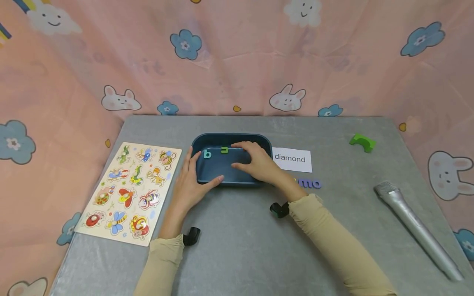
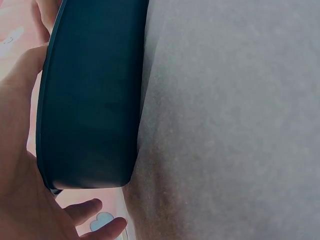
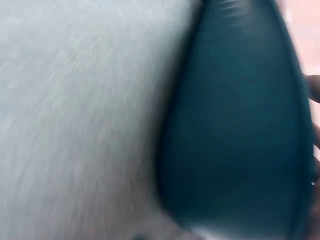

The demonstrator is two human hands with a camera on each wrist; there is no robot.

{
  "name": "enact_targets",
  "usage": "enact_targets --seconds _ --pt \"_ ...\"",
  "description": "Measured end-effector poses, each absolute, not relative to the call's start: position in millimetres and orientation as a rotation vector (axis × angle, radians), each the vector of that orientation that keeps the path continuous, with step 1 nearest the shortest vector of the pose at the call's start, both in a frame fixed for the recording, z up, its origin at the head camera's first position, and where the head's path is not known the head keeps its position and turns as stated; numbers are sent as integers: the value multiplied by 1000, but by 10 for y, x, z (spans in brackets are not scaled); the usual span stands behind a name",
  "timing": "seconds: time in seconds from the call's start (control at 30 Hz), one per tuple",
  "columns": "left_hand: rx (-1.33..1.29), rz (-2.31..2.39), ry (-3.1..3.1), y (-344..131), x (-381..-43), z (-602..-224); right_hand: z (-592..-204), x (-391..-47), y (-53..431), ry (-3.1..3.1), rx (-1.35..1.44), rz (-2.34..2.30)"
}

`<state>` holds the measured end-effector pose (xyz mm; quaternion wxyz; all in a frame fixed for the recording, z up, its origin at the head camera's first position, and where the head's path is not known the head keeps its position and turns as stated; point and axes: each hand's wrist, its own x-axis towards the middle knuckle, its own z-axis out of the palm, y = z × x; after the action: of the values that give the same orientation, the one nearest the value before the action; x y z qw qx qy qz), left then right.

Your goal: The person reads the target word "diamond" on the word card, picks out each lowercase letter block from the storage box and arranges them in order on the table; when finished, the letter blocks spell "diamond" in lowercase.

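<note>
A dark blue tray [image 1: 231, 181] with raised walls stands on the grey table. My left hand [image 1: 189, 187] rests against its front left corner, fingers straight along the left side and thumb over the front rim. In the left wrist view, the left hand's thumb [image 2: 31, 62] lies at the rim. My right hand [image 1: 259, 162] reaches over the tray's right part, thumb and index finger spread apart, with nothing seen between them. Inside the tray are a teal letter b [image 1: 207, 154] and a green u- or n-shaped letter [image 1: 224, 150], the latter close to the right index fingertip.
Right of the tray lies a white card [image 1: 292, 159] reading "diamond", with purple letters m and o [image 1: 310, 183] below it, partly behind the right forearm. A picture puzzle board [image 1: 129, 193] is at left. A green arch block [image 1: 363, 142] and a silver microphone [image 1: 418, 228] lie at right.
</note>
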<state>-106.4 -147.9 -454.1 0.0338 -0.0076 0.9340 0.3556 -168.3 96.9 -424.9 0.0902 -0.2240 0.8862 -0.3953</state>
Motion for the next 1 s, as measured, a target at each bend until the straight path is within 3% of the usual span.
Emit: enact_targets --seconds 0.37,1.0 --pt "-10 1104 2876 -1486 -1070 -4545 -4461 -1867 677 2574 -689 -943" --pt "-33 1109 2877 -1470 -1062 -4528 -4525 -1903 637 2667 -723 -883"
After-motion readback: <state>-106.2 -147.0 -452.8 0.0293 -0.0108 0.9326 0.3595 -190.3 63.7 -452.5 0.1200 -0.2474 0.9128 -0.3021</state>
